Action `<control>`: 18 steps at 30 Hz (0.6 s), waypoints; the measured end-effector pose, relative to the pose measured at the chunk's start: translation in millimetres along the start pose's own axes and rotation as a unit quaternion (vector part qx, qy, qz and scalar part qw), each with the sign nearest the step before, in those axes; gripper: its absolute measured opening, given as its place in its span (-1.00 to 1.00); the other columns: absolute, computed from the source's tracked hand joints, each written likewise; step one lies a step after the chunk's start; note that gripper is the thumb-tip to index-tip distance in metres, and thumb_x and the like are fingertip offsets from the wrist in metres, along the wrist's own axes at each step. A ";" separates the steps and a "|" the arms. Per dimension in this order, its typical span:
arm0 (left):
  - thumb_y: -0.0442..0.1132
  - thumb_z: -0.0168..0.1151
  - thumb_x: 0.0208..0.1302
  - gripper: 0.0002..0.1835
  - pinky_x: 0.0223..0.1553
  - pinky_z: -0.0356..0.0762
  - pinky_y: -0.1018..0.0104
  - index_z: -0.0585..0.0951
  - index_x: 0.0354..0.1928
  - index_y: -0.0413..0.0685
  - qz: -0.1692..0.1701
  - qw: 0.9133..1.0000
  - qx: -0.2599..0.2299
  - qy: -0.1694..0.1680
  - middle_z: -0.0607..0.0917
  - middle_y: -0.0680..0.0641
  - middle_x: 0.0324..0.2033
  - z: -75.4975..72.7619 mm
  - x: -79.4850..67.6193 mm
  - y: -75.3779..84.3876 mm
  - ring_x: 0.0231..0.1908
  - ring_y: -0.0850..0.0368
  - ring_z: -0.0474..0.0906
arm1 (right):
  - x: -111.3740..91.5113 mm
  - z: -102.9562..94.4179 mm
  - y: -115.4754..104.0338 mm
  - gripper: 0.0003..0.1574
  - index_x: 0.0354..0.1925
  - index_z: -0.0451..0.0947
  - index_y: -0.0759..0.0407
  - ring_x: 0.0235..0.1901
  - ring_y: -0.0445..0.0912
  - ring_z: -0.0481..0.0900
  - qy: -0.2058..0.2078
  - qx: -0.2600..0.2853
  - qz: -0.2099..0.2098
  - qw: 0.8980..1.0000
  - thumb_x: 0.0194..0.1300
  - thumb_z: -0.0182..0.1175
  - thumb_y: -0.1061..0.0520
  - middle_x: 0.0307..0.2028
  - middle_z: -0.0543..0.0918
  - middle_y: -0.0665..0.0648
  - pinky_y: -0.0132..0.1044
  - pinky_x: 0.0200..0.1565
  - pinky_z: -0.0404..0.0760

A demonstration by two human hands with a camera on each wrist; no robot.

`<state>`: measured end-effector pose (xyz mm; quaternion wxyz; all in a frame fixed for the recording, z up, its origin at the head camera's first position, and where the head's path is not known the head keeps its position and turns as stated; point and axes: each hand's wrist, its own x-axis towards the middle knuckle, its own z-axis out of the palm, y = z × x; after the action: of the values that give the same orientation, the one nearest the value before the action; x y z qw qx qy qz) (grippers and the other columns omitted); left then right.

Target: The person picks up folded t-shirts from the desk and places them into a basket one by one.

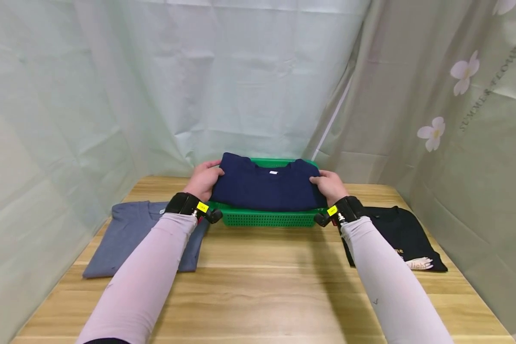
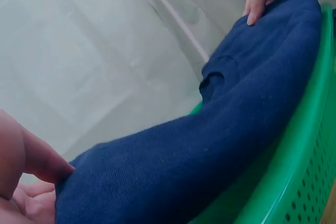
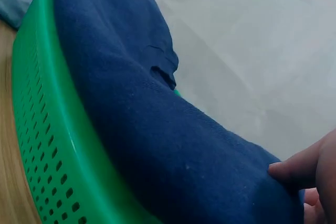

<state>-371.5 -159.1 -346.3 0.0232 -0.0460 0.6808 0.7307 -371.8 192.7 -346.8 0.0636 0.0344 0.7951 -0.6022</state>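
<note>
A folded navy blue T-shirt [image 1: 266, 188] stretches between both hands over a green plastic basket [image 1: 268, 220]. Its collar with a small white label faces the far side. At the shirt's left end, the left hand [image 1: 204, 180] pinches the edge, thumb on top and fingers beneath. The right hand [image 1: 330, 185] grips the opposite end in the same way. In the left wrist view the shirt [image 2: 210, 135] sags in the middle, its near fold alongside the basket rim [image 2: 286, 166]. The right wrist view has the thumb pressed on the cloth [image 3: 173, 140]. Most of the basket's inside is hidden under the shirt.
A folded grey-blue T-shirt [image 1: 129, 239] lies on the wooden table [image 1: 249, 286] at left, partly behind the left forearm. To the right, a folded black T-shirt [image 1: 395, 229] with a print lies partly behind the right forearm. Pale curtains [image 1: 249, 71] hang around the table's back and sides.
</note>
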 end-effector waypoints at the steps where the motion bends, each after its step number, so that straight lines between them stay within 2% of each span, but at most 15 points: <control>1: -0.46 -0.03 0.53 -0.26 0.68 0.25 0.04 0.21 0.72 -0.20 0.003 1.000 0.000 0.002 0.25 -0.29 0.69 0.5 1.5 -1.3 0.63 -0.17 0.26 | 1.3 0.1 0.6 -0.20 0.74 0.08 0.27 0.67 0.22 0.23 0.003 0.002 0.001 1.000 0.73 0.05 0.12 0.70 0.22 0.33 0.06 0.69 0.24; 3: -0.46 -0.03 0.51 -0.26 0.66 0.29 0.05 0.22 0.72 -0.22 0.009 1.000 0.005 0.002 0.27 -0.32 0.67 3.1 5.3 -4.4 0.61 -0.18 0.29 | 3.5 -0.4 3.0 -0.20 0.74 0.09 0.28 0.67 0.22 0.24 0.009 0.006 0.003 1.000 0.72 0.06 0.12 0.69 0.24 0.33 0.07 0.70 0.22; 5: -0.47 -0.02 0.49 -0.26 0.58 0.39 0.14 0.26 0.70 -0.22 0.015 1.000 0.010 0.006 0.34 -0.31 0.64 7.4 8.0 -7.3 0.53 -0.13 0.38 | 4.1 -0.8 5.4 -0.20 0.73 0.10 0.29 0.66 0.24 0.25 0.014 0.009 0.003 1.000 0.72 0.06 0.13 0.68 0.27 0.35 0.09 0.69 0.24; 8: -0.45 0.02 0.54 -0.32 0.30 0.55 0.29 0.31 0.68 -0.21 0.017 1.000 0.011 0.007 0.53 -0.29 0.44 15.4 10.9 -11.4 0.29 -0.02 0.53 | 3.3 -1.0 9.1 -0.19 0.74 0.08 0.29 0.68 0.25 0.21 0.011 0.018 0.001 1.000 0.72 0.06 0.14 0.70 0.22 0.36 0.12 0.70 0.22; 10: -0.40 0.05 0.63 -0.36 0.22 0.60 0.36 0.30 0.68 -0.19 0.014 1.000 0.009 0.001 0.61 -0.24 0.38 19.9 11.6 -13.0 0.23 0.04 0.60 | 1.9 -0.7 11.0 -0.18 0.74 0.06 0.28 0.70 0.25 0.17 0.006 0.022 -0.003 1.000 0.72 0.05 0.13 0.71 0.18 0.35 0.12 0.70 0.21; 13: -0.32 0.06 0.71 -0.36 0.37 0.64 0.25 0.22 0.70 -0.21 0.013 1.000 -0.003 -0.018 0.63 -0.29 0.42 23.7 10.7 -12.3 0.36 -0.09 0.65 | -0.5 -0.8 12.1 -0.17 0.75 0.04 0.29 0.70 0.23 0.18 0.001 0.033 -0.012 0.999 0.72 0.04 0.11 0.71 0.19 0.35 0.09 0.69 0.24; 15: -0.32 0.03 0.72 -0.36 0.50 0.55 0.10 0.18 0.71 -0.25 0.022 0.999 -0.009 -0.029 0.51 -0.32 0.55 23.7 8.2 -10.5 0.50 -0.17 0.54 | -2.7 -1.9 11.7 -0.17 0.74 0.04 0.33 0.67 0.24 0.26 0.005 0.039 -0.024 0.999 0.72 0.03 0.11 0.68 0.25 0.38 0.07 0.67 0.31; 18: -0.31 0.00 0.73 -0.40 0.52 0.54 0.06 0.22 0.69 -0.26 0.043 0.998 -0.004 -0.038 0.47 -0.37 0.56 19.1 1.0 -8.0 0.53 -0.26 0.48 | -7.8 -4.8 10.2 -0.19 0.73 0.03 0.35 0.62 0.26 0.37 0.008 0.050 -0.041 0.998 0.73 0.00 0.11 0.65 0.31 0.42 0.06 0.61 0.41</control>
<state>-372.4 -139.6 -353.0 0.0175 0.0113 0.6778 0.7350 -363.0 200.3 -354.2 0.0307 0.0095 0.7650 -0.6433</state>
